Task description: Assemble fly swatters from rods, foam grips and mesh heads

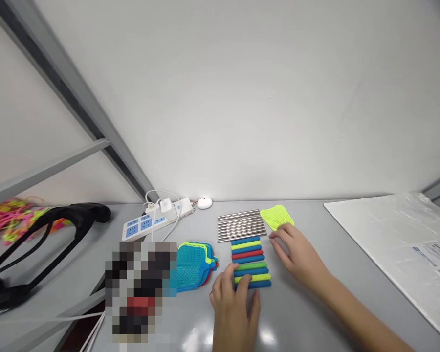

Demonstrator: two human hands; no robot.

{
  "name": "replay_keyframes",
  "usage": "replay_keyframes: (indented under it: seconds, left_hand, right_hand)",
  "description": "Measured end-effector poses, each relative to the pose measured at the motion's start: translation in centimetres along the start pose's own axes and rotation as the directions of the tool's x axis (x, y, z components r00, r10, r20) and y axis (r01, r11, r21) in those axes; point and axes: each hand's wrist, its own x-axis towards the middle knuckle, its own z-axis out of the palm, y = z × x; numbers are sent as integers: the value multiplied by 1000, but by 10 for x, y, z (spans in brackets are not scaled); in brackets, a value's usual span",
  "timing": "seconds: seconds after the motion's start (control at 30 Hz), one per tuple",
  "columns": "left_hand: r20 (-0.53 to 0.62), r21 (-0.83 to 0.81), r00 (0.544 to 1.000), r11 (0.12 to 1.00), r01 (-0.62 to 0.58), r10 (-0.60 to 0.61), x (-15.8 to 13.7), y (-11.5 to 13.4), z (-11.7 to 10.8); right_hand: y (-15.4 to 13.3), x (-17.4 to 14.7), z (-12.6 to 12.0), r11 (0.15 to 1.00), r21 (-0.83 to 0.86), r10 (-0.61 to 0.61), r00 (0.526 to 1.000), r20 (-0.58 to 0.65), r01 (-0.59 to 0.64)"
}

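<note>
My left hand [234, 303] is over the lower left ends of a column of coloured plastic handles [247, 255], fingers apart, a fingertip or two touching the nearest ones. These handles are blue, yellow, red and green and lie side by side. My right hand [298, 249] hovers or rests just right of them, fingers curved and apart, nothing visible in it. Behind the handles lies a row of thin metal rods [240, 226]. A yellow-green mesh swatter head [276, 216] sits by my right fingertips. To the left is a stack of mostly blue mesh swatter heads [192, 266].
A power strip [157, 220] with plugs and white cables lies at the back left, beside a round white device [205, 203]. A black frame-like object [69, 227] stands at far left. A white wrapped panel [396, 239] covers the right side. Metal bars [58, 168] cross the left.
</note>
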Motion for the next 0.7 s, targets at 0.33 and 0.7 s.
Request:
replay_keyframes:
  seconds: [0.33,0.7]
  left_hand:
    - [-57,-13,998,1000,19,-20,-8,-3,12]
    - [76,45,992,994,-102,98,-7,-10,12]
  right_hand:
    - [-6,161,74,965,-76,-211,916,342,251]
    - [0,173,84,925,-125,-322,914,246,359]
